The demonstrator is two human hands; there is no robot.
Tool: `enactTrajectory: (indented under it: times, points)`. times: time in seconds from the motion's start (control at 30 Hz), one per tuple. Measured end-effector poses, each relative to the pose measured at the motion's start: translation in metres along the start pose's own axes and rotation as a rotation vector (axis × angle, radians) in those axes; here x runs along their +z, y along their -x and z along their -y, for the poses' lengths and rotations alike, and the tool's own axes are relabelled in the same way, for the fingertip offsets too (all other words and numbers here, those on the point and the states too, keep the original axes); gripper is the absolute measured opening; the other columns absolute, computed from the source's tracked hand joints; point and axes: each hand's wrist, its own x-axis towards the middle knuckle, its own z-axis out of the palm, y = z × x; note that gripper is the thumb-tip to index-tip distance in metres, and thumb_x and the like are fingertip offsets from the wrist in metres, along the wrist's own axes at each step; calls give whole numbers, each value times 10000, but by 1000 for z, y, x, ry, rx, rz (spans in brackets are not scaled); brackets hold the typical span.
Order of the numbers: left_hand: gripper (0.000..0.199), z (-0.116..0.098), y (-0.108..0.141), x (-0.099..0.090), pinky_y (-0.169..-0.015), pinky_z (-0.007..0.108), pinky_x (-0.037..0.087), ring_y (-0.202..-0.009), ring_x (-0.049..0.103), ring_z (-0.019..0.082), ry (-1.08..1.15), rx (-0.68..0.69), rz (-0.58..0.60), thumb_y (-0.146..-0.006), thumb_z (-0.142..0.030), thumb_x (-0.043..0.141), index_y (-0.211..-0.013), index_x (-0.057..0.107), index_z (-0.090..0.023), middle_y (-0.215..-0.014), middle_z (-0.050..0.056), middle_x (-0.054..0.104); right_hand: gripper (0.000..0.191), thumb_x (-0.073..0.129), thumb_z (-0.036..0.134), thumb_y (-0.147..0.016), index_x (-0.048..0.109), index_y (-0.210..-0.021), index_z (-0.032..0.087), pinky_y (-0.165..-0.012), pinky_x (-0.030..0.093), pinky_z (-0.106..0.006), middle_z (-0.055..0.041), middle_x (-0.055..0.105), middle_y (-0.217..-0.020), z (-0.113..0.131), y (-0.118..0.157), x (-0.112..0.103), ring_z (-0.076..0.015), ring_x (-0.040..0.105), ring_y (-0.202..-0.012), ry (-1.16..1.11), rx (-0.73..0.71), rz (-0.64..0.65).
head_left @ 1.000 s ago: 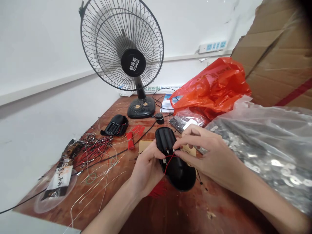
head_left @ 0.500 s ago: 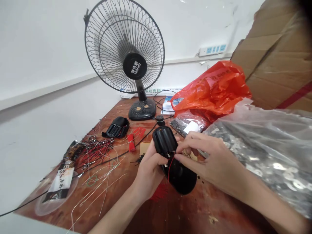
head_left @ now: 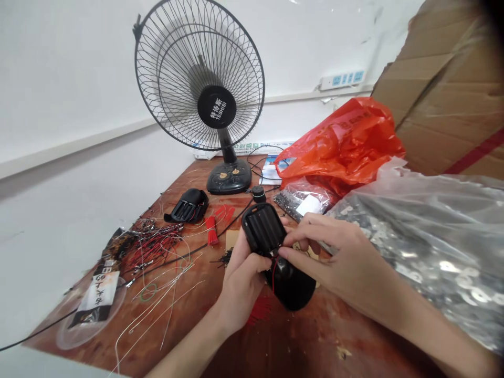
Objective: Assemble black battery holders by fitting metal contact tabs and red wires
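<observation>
A black plastic case (head_left: 264,227) with slots like a battery holder is held up over the table, joined at its lower end to a rounded black shell (head_left: 293,287). My left hand (head_left: 244,278) grips the case from the left, its thumb near the seam between the two parts. At the right side of that seam, my right hand (head_left: 326,249) pinches with thumb and forefinger. A thin red wire (head_left: 274,273) runs down from the seam over the shell. What lies between the right fingertips is too small to make out.
A black fan (head_left: 229,176) stands behind. At the left lie a similar black case (head_left: 189,206), red wires (head_left: 157,247) and a labelled packet (head_left: 98,289). Right are an orange bag (head_left: 346,142), a clear bag of metal pieces (head_left: 444,252) and cardboard (head_left: 452,94).
The case has shifted slightly left and tilted a little, and the shell has risen slightly. Both hands keep nearly the same hold at the seam.
</observation>
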Motion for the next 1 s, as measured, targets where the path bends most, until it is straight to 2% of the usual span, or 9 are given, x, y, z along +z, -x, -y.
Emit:
enactTrajectory:
  times: [0.23,0.47,0.63,0.73,0.83,1.0]
  points:
    - [579,3,1,1,-1040,324,431,-1250,527,203,40,49,42,-768,-10,462,-1281,601,-239,-1327,21,595,43,688,184,-834,701,-800,207,-618,404,-241,28,585,-746,3,0,0,-80,537,-663,16,11,-19]
    - [532,11,6,3,-1087,317,401,-1324,461,185,4,98,49,-845,-10,449,-1283,585,-281,-1372,-4,563,86,651,153,-835,698,-793,211,-628,399,-268,26,581,-736,8,5,8,-94,534,-643,108,22,-106]
    - [505,11,7,5,-1082,333,407,-1288,498,191,1,123,47,-854,-21,459,-1280,581,-264,-1378,16,559,98,644,153,-860,697,-812,221,-646,394,-268,32,600,-770,8,6,8,-95,543,-674,110,-2,-99]
    - [503,7,4,6,-1051,337,434,-1242,540,197,41,95,21,-812,-26,476,-1244,607,-247,-1313,23,608,94,648,169,-885,699,-838,233,-657,403,-248,41,614,-808,6,5,3,-82,552,-700,51,13,-36]
    - [478,1,-1,7,-1008,346,464,-1181,582,217,71,21,-58,-765,-45,493,-1189,641,-209,-1228,42,653,108,623,203,-922,705,-860,239,-653,404,-239,39,610,-806,3,2,-4,-77,547,-708,-12,27,25]
    - [460,-4,-6,8,-956,351,487,-1113,617,234,46,-64,-132,-761,-75,506,-1183,660,-177,-1182,61,674,127,597,206,-928,714,-878,215,-600,369,-262,18,572,-764,1,1,-9,-87,495,-644,11,21,41]
